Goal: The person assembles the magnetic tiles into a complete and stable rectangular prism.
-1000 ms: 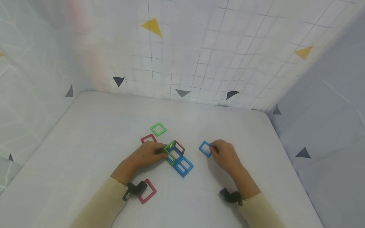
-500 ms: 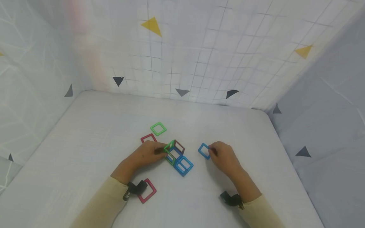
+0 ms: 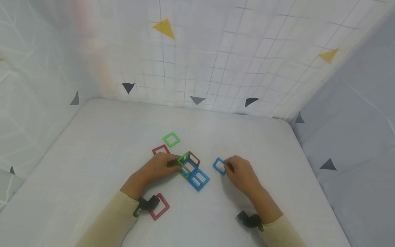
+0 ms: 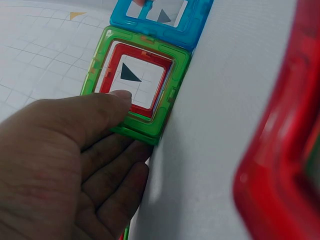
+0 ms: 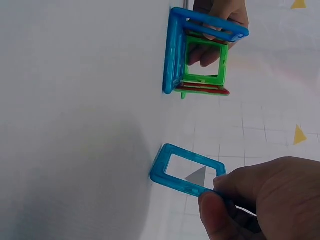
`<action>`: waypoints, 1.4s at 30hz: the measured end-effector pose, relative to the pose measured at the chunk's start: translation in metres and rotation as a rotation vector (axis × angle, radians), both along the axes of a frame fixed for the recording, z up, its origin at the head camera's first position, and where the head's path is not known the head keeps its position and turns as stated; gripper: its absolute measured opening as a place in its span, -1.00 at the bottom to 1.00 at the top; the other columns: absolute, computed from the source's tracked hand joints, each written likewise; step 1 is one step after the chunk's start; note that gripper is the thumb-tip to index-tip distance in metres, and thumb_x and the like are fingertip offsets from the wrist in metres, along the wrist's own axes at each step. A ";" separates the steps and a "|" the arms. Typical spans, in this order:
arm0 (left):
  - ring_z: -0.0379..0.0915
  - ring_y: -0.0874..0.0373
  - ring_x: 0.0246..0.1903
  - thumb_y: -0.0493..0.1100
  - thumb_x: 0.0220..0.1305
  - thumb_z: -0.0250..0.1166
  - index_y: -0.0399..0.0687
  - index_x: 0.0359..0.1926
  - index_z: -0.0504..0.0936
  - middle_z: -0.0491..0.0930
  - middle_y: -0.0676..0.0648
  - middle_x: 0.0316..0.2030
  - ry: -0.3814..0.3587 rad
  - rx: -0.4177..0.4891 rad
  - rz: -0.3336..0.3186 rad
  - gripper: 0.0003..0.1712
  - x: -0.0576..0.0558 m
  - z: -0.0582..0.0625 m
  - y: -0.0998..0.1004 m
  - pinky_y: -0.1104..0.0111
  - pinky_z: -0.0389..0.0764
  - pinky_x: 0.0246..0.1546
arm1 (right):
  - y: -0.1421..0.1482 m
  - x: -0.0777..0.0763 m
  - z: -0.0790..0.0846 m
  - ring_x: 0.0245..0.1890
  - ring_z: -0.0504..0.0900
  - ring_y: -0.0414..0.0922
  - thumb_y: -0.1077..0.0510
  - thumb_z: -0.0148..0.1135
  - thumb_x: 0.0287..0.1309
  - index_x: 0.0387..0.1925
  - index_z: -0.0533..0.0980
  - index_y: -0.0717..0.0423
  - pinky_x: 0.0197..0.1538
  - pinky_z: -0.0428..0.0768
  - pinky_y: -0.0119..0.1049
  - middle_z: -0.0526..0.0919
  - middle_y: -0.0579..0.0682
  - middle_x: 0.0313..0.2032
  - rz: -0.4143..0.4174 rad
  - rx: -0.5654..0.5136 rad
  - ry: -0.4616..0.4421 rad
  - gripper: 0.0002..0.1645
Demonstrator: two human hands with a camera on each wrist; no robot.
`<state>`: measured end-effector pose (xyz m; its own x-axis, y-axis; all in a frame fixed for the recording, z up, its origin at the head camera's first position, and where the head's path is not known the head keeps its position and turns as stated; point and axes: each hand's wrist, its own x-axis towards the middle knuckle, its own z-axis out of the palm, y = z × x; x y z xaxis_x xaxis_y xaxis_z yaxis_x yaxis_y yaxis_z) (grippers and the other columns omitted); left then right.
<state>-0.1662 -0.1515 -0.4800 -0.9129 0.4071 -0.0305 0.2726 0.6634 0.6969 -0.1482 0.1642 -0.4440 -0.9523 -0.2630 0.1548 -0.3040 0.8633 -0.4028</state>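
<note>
At the middle of the table, a half-built box of magnetic tiles stands on its blue base. My left hand [image 3: 158, 168] pinches its upright green magnetic tile [image 4: 114, 36], thumb on the near face, other fingers behind and below. A red magnetic tile [image 3: 195, 156] stands at the box's far side, and a blue upright magnetic tile [image 5: 210, 21] joins it at the near side. To the right of the box, my right hand [image 3: 243, 171] holds a loose blue magnetic tile [image 5: 175, 183] by one edge between thumb and fingers, tilted, its lower edge close to the tabletop.
A loose green tile [image 3: 166, 143] lies behind the box. One red tile [image 3: 158, 147] is partly covered by the left hand; another red tile [image 3: 162, 213] lies by the left wrist camera. The white-covered table [image 3: 277, 154] meets cloth walls at the back and sides.
My right hand has shifted slightly left and toward me with the blue magnetic tile, nearer the box. The left hand and the box stay where they were.
</note>
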 end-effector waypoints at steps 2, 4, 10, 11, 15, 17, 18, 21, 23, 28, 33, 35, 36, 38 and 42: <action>0.52 0.37 -0.21 -0.01 0.26 0.39 0.10 0.18 0.64 0.69 0.26 -0.16 0.009 -0.003 -0.003 -0.54 -0.001 -0.001 0.000 0.36 0.61 -0.02 | -0.001 0.002 0.000 -0.27 0.65 -0.12 0.22 0.32 0.21 -0.16 0.67 0.16 -0.20 0.69 -0.24 0.70 0.00 -0.28 -0.007 0.001 -0.009 -0.84; 0.52 0.37 -0.22 -0.01 0.26 0.39 0.10 0.18 0.64 0.69 0.26 -0.17 0.019 -0.007 -0.009 -0.54 -0.001 -0.001 -0.001 0.37 0.61 -0.03 | -0.002 0.003 0.000 -0.26 0.65 -0.12 0.22 0.32 0.22 -0.15 0.66 0.16 -0.18 0.69 -0.23 0.70 -0.01 -0.27 -0.010 -0.004 -0.021 -0.83; 0.51 0.37 -0.24 0.00 0.26 0.39 0.10 0.18 0.65 0.69 0.26 -0.18 0.018 -0.008 -0.013 -0.54 -0.001 -0.001 -0.001 0.39 0.61 -0.07 | -0.004 0.007 0.000 -0.31 0.61 -0.15 0.21 0.32 0.22 -0.15 0.66 0.15 -0.21 0.67 -0.26 0.68 -0.03 -0.31 -0.020 0.003 -0.029 -0.83; 0.51 0.37 -0.24 0.00 0.26 0.39 0.10 0.18 0.65 0.69 0.26 -0.18 0.016 -0.008 -0.012 -0.54 -0.001 -0.001 -0.001 0.39 0.61 -0.07 | -0.004 0.007 0.000 -0.31 0.61 -0.16 0.21 0.32 0.21 -0.15 0.66 0.15 -0.21 0.67 -0.27 0.68 -0.04 -0.31 -0.021 0.005 -0.028 -0.83; 0.51 0.36 -0.26 0.00 0.26 0.39 0.10 0.18 0.64 0.69 0.26 -0.18 0.005 -0.003 -0.008 -0.54 -0.001 -0.001 0.000 0.40 0.60 -0.09 | -0.004 0.010 0.001 -0.31 0.61 -0.17 0.22 0.33 0.20 -0.16 0.67 0.14 -0.20 0.67 -0.27 0.68 -0.04 -0.31 -0.014 0.002 -0.028 -0.83; 0.51 0.35 -0.27 0.00 0.26 0.40 0.10 0.18 0.64 0.69 0.26 -0.18 0.006 -0.002 -0.009 -0.54 -0.002 -0.001 0.000 0.40 0.60 -0.11 | -0.005 0.011 0.001 -0.31 0.61 -0.17 0.22 0.34 0.20 -0.16 0.67 0.13 -0.20 0.67 -0.28 0.68 -0.05 -0.31 -0.016 0.000 -0.035 -0.83; 0.51 0.35 -0.27 0.00 0.26 0.40 0.10 0.18 0.64 0.69 0.26 -0.18 0.006 -0.001 -0.009 -0.54 -0.002 -0.001 0.000 0.41 0.60 -0.11 | -0.005 0.012 0.000 -0.31 0.61 -0.18 0.22 0.34 0.19 -0.16 0.67 0.13 -0.20 0.67 -0.28 0.68 -0.05 -0.31 -0.015 0.000 -0.038 -0.82; 0.52 0.37 -0.26 0.00 0.26 0.40 0.10 0.18 0.64 0.70 0.25 -0.16 0.008 -0.007 -0.006 -0.54 -0.002 -0.001 0.000 0.42 0.60 -0.10 | -0.006 0.014 -0.001 -0.32 0.59 -0.19 0.22 0.35 0.19 -0.15 0.67 0.12 -0.21 0.66 -0.30 0.67 -0.07 -0.31 -0.020 0.000 -0.051 -0.82; 0.52 0.37 -0.25 -0.01 0.26 0.40 0.11 0.18 0.64 0.70 0.25 -0.16 0.006 -0.009 -0.003 -0.54 -0.002 -0.001 0.000 0.42 0.60 -0.09 | -0.006 0.014 -0.002 -0.33 0.58 -0.20 0.21 0.35 0.19 -0.16 0.67 0.12 -0.20 0.66 -0.31 0.67 -0.08 -0.31 -0.021 0.000 -0.056 -0.83; 0.52 0.35 -0.24 0.00 0.26 0.39 0.11 0.18 0.64 0.70 0.24 -0.15 -0.001 -0.006 -0.002 -0.54 -0.001 -0.002 0.000 0.40 0.60 -0.07 | -0.010 0.016 -0.002 -0.32 0.58 -0.20 0.21 0.35 0.19 -0.15 0.68 0.10 -0.18 0.66 -0.29 0.68 -0.08 -0.30 -0.028 -0.004 -0.072 -0.82; 0.52 0.37 -0.21 0.00 0.27 0.39 0.10 0.18 0.65 0.70 0.25 -0.15 0.007 -0.004 -0.005 -0.54 -0.001 -0.002 -0.001 0.36 0.62 -0.02 | -0.015 0.019 0.000 -0.26 0.61 -0.18 0.19 0.35 0.20 -0.13 0.67 0.08 -0.11 0.69 -0.22 0.69 -0.08 -0.27 -0.040 -0.003 -0.095 -0.81; 0.52 0.36 -0.21 -0.01 0.26 0.39 0.10 0.18 0.65 0.70 0.25 -0.15 0.013 -0.003 -0.006 -0.54 -0.001 -0.002 -0.001 0.35 0.62 -0.01 | -0.018 0.020 0.001 -0.26 0.61 -0.19 0.18 0.35 0.20 -0.13 0.67 0.07 -0.11 0.69 -0.23 0.68 -0.10 -0.27 -0.048 0.003 -0.100 -0.81; 0.51 0.36 -0.21 -0.01 0.26 0.39 0.10 0.18 0.65 0.69 0.25 -0.16 0.014 -0.004 -0.007 -0.54 -0.001 -0.002 -0.001 0.35 0.61 -0.02 | -0.019 0.021 0.001 -0.27 0.60 -0.19 0.19 0.35 0.20 -0.13 0.67 0.07 -0.12 0.69 -0.24 0.68 -0.10 -0.29 -0.049 0.004 -0.102 -0.81; 0.51 0.35 -0.23 -0.01 0.26 0.40 0.10 0.18 0.65 0.69 0.26 -0.17 0.016 -0.002 -0.008 -0.54 -0.001 -0.001 -0.001 0.37 0.61 -0.04 | -0.021 0.022 0.002 -0.31 0.58 -0.21 0.19 0.35 0.20 -0.13 0.67 0.07 -0.16 0.67 -0.28 0.66 -0.12 -0.32 -0.049 0.007 -0.103 -0.81; 0.51 0.35 -0.27 -0.01 0.26 0.40 0.10 0.17 0.65 0.69 0.26 -0.20 0.020 -0.004 -0.012 -0.55 -0.001 -0.001 -0.001 0.40 0.60 -0.10 | -0.026 0.024 0.005 -0.36 0.54 -0.24 0.19 0.35 0.20 -0.14 0.68 0.07 -0.22 0.64 -0.34 0.63 -0.16 -0.37 -0.042 0.007 -0.106 -0.82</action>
